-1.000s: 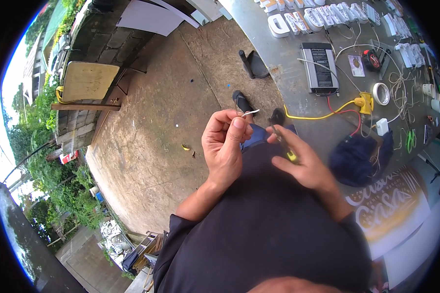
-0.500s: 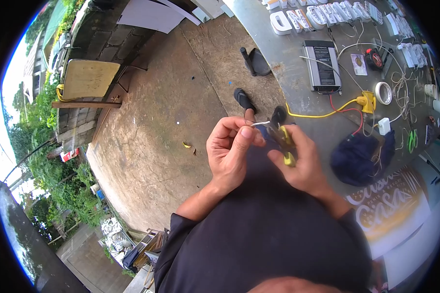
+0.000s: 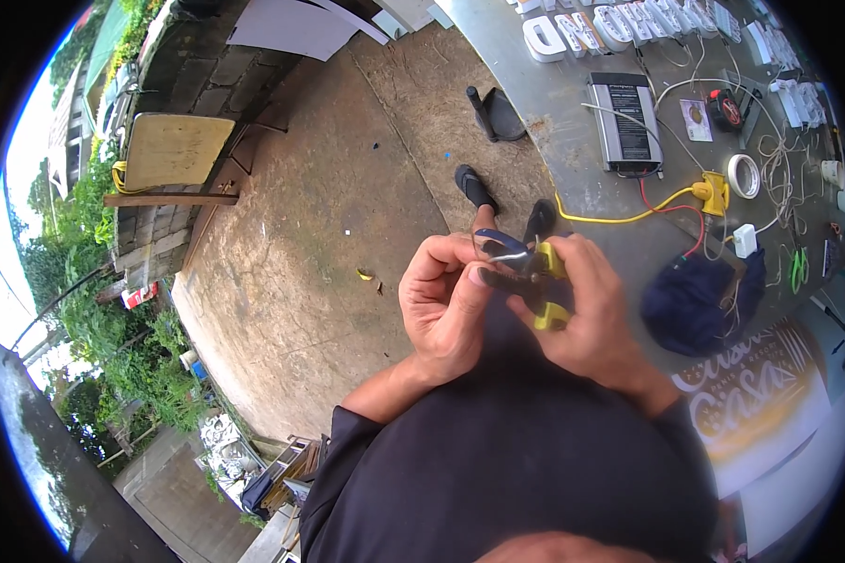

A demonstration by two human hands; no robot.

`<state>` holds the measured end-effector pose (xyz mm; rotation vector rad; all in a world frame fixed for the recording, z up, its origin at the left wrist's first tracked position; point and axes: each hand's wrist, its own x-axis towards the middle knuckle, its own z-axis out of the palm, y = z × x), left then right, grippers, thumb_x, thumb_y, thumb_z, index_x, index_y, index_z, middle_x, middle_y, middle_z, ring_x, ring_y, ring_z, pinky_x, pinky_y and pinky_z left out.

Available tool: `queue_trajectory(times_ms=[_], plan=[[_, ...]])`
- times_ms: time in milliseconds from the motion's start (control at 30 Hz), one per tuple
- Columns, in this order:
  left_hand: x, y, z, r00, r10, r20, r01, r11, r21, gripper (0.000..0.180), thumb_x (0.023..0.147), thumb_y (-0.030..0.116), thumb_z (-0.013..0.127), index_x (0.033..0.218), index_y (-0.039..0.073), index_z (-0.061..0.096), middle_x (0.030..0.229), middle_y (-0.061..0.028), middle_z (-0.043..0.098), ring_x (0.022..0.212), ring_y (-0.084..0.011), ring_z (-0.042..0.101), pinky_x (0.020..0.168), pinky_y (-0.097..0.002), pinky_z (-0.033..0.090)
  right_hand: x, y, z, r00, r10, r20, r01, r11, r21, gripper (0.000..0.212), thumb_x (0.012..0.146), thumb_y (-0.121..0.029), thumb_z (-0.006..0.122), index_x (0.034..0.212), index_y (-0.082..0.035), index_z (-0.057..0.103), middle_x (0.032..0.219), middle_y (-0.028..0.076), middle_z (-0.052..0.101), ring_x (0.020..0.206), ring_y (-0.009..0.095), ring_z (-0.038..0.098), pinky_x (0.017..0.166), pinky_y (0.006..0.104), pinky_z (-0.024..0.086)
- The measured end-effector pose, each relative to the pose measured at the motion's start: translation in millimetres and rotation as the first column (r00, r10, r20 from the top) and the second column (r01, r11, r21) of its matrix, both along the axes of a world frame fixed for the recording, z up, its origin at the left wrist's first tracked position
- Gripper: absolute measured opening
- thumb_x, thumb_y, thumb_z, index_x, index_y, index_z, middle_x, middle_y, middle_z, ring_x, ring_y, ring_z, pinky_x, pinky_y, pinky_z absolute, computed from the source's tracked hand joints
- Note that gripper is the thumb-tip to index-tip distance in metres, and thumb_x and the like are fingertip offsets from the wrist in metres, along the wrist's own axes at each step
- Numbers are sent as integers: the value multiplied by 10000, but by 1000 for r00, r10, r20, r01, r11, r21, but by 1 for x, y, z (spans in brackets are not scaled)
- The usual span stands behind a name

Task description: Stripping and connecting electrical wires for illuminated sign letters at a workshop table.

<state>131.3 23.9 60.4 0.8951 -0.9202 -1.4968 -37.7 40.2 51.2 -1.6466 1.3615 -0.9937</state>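
- The white wire (image 3: 510, 256) is pinched by the left hand (image 3: 446, 305), its end near the pliers (image 3: 536, 281), grasped in the right hand (image 3: 582, 305).
- The wire could be severed by over-squeezing, or the left hand nipped through slippage.
- Counted: 1 wire, 1 pair of pliers; on the desk (image 3: 587, 195), 1 tape measure (image 3: 724, 111).

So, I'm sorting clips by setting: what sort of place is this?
Probably a small sign-making workshop, partly open-air: white block letters and a tape measure lie on the grey table, and leafy plants grow outside on the left.
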Motion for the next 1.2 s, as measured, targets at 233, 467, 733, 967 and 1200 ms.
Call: queue_trajectory(times_ms=[233, 467, 733, 967, 1200], plan=[[-2, 0, 2, 999, 4, 34, -3, 1000, -26, 41, 1014, 44, 539, 1034, 21, 511, 1021, -184, 635, 925, -189, 597, 841, -309, 490, -2, -1, -1, 1000, 17, 6, -17, 1000, -11, 508, 741, -107, 829, 1139, 16, 538, 968, 166, 591, 859, 370, 593, 727, 435, 474], [-4, -2, 6, 988, 28, 152, -19, 998, -57, 20, 1006, 30, 549, 992, 19, 540, 949, -144, 665, 800, -153, 615, 729, -282, 496, -1, -3, 0, 996, 3, 85, -6, 999, 35, 425, 766, -96, 820, 1102, 4, 580, 936, 153, 628, 809, 321, 645, 688, 386, 499], [1, -3, 22, 976, 2, 218, -34, 989, 145, 35, 974, 9, 604, 993, -20, 597, 769, -68, 672, 671, -97, 608, 829, -307, 453, -10, -9, 10, 932, 81, 352, -206, 920, 333, 381, 822, -108, 801, 1113, 29, 598, 826, 149, 638, 692, 246, 637, 633, 347, 485], [-4, -3, 29, 966, 29, 258, -78, 980, 183, 37, 958, -8, 633, 975, -39, 621, 715, -19, 663, 651, -31, 569, 953, -277, 474, -14, -9, 6, 924, 102, 368, -257, 878, 404, 351, 823, -118, 798, 1085, 24, 612, 772, 131, 617, 657, 228, 594, 622, 344, 467], [-3, -3, 25, 967, 50, 252, -85, 988, 130, 52, 956, 0, 644, 981, -42, 628, 710, -18, 663, 640, -23, 564, 786, -182, 454, -11, -8, 5, 926, 83, 368, -235, 890, 391, 356, 825, -119, 796, 1093, 24, 611, 766, 129, 607, 668, 222, 586, 633, 346, 470]])
